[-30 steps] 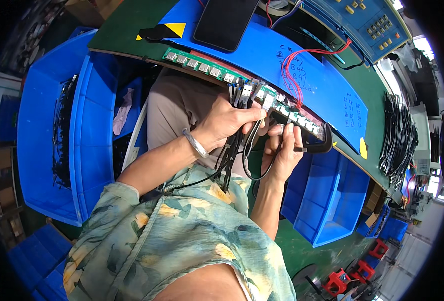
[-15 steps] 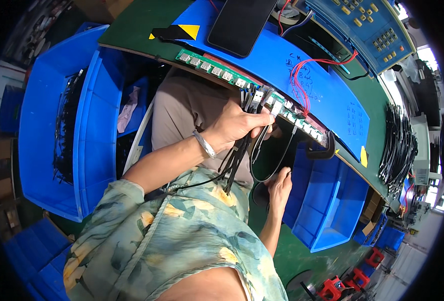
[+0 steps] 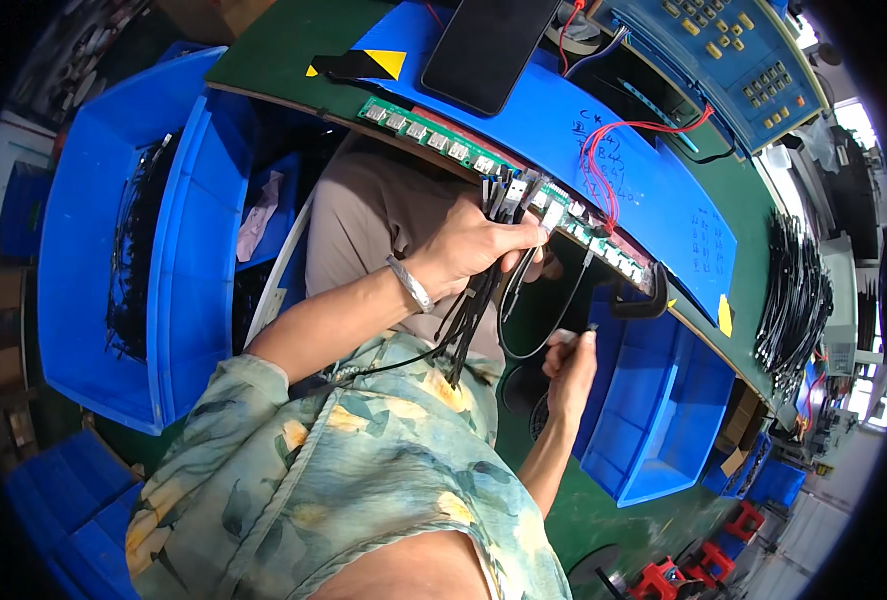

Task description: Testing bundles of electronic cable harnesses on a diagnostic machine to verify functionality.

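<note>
Green covers the big table (image 3: 288, 45) that curves past the person sitting at it. A deep blue bin (image 3: 188, 270) stands by the person's left side, with dark cords in it. On the table lies a flat blue sheet (image 3: 663, 205), and a black phone (image 3: 483, 55) rests on that.

Along the near edge of the table runs a long, thin green board (image 3: 438, 138) with a row of little metal sockets. Just in front of it hangs a bundle of black cables (image 3: 473, 325), with the plug ends sticking up and the tails drooping toward the person's lap. The left hand (image 3: 478, 240) is wrapped around this bundle near the top. The right hand (image 3: 571, 368) is lower down, apart from the board, with its fingers curled in. Something tiny and dark shows at the tips, but I can't tell if it is being held.

One looped cable (image 3: 528, 357) dips between the hands and goes up to the board. I think the cables are light, bendy and a bit slippery, so a bunch could slide or tangle. Each pale plug (image 3: 553, 213) looks hard and smooth. Best to pinch that hard part, I'd say, since pulling the thin cord might hurt it.
</note>
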`<control>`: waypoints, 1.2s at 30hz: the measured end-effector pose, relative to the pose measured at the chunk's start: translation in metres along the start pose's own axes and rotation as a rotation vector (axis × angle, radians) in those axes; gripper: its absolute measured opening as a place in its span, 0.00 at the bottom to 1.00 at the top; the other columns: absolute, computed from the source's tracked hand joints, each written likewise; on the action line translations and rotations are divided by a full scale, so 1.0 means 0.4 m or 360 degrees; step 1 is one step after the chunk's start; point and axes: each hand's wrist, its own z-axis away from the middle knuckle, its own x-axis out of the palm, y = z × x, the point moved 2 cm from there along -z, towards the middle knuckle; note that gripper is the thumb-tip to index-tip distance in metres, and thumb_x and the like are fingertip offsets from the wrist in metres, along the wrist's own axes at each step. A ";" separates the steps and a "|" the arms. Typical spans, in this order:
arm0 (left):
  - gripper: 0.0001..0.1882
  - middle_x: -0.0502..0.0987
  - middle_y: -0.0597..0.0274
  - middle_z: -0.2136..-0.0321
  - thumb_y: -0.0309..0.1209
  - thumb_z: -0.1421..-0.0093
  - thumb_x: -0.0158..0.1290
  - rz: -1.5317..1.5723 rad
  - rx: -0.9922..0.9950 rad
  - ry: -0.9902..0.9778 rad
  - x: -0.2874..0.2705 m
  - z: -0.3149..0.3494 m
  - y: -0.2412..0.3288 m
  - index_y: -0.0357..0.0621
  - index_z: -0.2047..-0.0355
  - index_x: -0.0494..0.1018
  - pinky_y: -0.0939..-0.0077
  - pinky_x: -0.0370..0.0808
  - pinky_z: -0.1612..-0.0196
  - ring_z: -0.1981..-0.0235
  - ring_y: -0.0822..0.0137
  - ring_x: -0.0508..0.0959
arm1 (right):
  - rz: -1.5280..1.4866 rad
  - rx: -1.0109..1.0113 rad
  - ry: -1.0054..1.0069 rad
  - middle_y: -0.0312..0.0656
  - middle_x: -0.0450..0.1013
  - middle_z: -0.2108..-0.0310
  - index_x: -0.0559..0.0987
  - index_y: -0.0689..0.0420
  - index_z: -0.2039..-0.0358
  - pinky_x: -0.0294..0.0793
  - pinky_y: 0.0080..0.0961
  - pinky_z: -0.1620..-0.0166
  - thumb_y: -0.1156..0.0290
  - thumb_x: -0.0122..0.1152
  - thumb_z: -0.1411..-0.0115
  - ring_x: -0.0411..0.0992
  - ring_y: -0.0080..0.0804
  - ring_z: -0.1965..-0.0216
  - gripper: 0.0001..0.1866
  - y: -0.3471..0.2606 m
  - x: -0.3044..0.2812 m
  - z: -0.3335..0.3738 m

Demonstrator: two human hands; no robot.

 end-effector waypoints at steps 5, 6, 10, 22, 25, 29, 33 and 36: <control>0.05 0.72 0.66 0.86 0.25 0.53 0.51 0.0056 0.0006 0.0008 -0.002 -0.001 -0.004 0.40 0.84 0.70 0.87 0.61 0.85 0.90 0.80 0.65 | -0.0404 -0.0580 0.0378 0.33 0.61 0.83 0.70 0.65 0.72 0.48 0.09 0.84 0.72 0.41 0.41 0.53 0.14 0.85 0.11 -0.046 0.044 0.030; 0.05 0.72 0.66 0.86 0.25 0.53 0.51 0.0053 0.0005 0.0010 -0.001 -0.002 -0.001 0.40 0.84 0.70 0.87 0.61 0.85 0.90 0.80 0.65 | -0.0283 -0.0579 0.0206 0.32 0.61 0.82 0.70 0.66 0.69 0.47 0.08 0.83 0.72 0.42 0.42 0.52 0.13 0.84 0.10 -0.050 0.043 0.035; 0.04 0.71 0.67 0.87 0.25 0.53 0.51 0.0014 -0.0004 0.0007 0.002 -0.005 -0.004 0.39 0.83 0.71 0.87 0.61 0.85 0.89 0.80 0.65 | 0.0056 -0.0661 -0.0030 0.28 0.58 0.82 0.71 0.68 0.65 0.45 0.08 0.83 0.74 0.44 0.43 0.50 0.10 0.84 0.11 -0.122 0.112 0.029; 0.04 0.72 0.62 0.84 0.25 0.52 0.53 0.0038 -0.0045 -0.0007 -0.011 0.018 -0.012 0.37 0.78 0.72 0.88 0.62 0.84 0.89 0.80 0.66 | -0.0302 -0.0363 -0.0308 0.37 0.64 0.89 0.68 0.63 0.79 0.55 0.12 0.88 0.68 0.40 0.40 0.55 0.16 0.92 0.14 -0.180 0.235 -0.015; 0.05 0.73 0.63 0.83 0.27 0.50 0.52 -0.0013 -0.0082 -0.0117 -0.008 0.044 -0.007 0.38 0.78 0.71 0.88 0.62 0.84 0.88 0.81 0.66 | -0.0169 -0.0229 -0.0447 0.37 0.62 0.90 0.65 0.61 0.84 0.52 0.13 0.88 0.68 0.41 0.41 0.54 0.16 0.93 0.16 -0.134 0.212 0.055; 0.05 0.73 0.64 0.82 0.30 0.49 0.51 -0.0039 -0.0031 -0.0107 -0.008 0.049 0.015 0.41 0.77 0.70 0.88 0.62 0.84 0.88 0.82 0.65 | 0.0503 -0.0077 -0.0669 0.35 0.65 0.88 0.65 0.60 0.87 0.50 0.13 0.86 0.74 0.46 0.44 0.54 0.14 0.90 0.15 -0.097 0.115 0.143; 0.06 0.73 0.63 0.83 0.29 0.50 0.52 0.0018 -0.0035 -0.0267 -0.017 0.040 0.015 0.39 0.77 0.71 0.87 0.63 0.84 0.88 0.81 0.66 | 0.0601 -0.0152 -0.0123 0.33 0.67 0.85 0.70 0.60 0.85 0.47 0.10 0.85 0.76 0.50 0.47 0.52 0.10 0.87 0.10 -0.134 0.099 0.169; 0.06 0.73 0.62 0.83 0.28 0.52 0.53 0.0080 -0.0146 -0.0408 0.001 0.053 0.010 0.37 0.75 0.72 0.87 0.63 0.84 0.88 0.80 0.66 | 0.0503 -0.0499 0.0309 0.30 0.67 0.84 0.74 0.62 0.79 0.46 0.09 0.84 0.76 0.53 0.49 0.51 0.09 0.87 0.05 -0.214 0.156 0.131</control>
